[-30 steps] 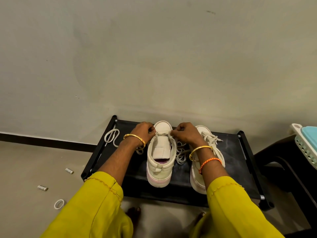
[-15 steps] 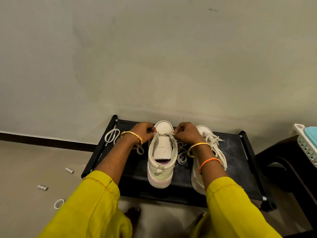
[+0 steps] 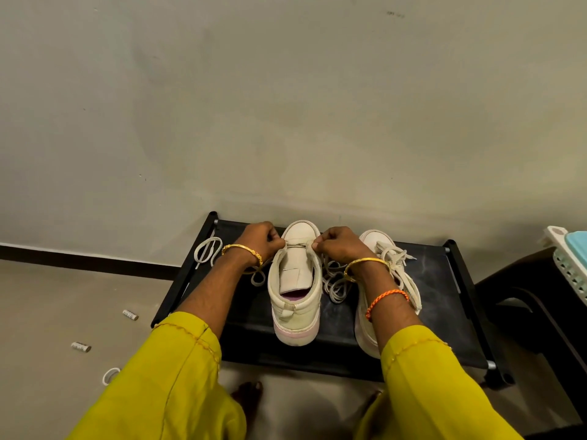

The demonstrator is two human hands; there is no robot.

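Observation:
Two cream sneakers stand on a low black rack (image 3: 438,300), toes toward the wall. The left sneaker (image 3: 295,312) has its tongue pulled back and its eyelets mostly unlaced. My left hand (image 3: 259,241) and my right hand (image 3: 341,246) each pinch the cream shoelace (image 3: 297,245) at the front eyelets, one on each side of the shoe. Loose lace (image 3: 333,282) trails down on both sides of it. The right sneaker (image 3: 381,249) is laced, and my right forearm partly hides it.
A spare lace loop (image 3: 208,250) lies at the rack's left end. On the floor to the left lie two small cylinders (image 3: 130,315) (image 3: 81,347) and a white ring (image 3: 109,374). A dark stool (image 3: 524,300) with a pale basket (image 3: 568,268) stands at right. The wall is just behind.
Both hands stayed at the front eyelets of the left sneaker and drew slightly apart, so the lace now runs straight across between them.

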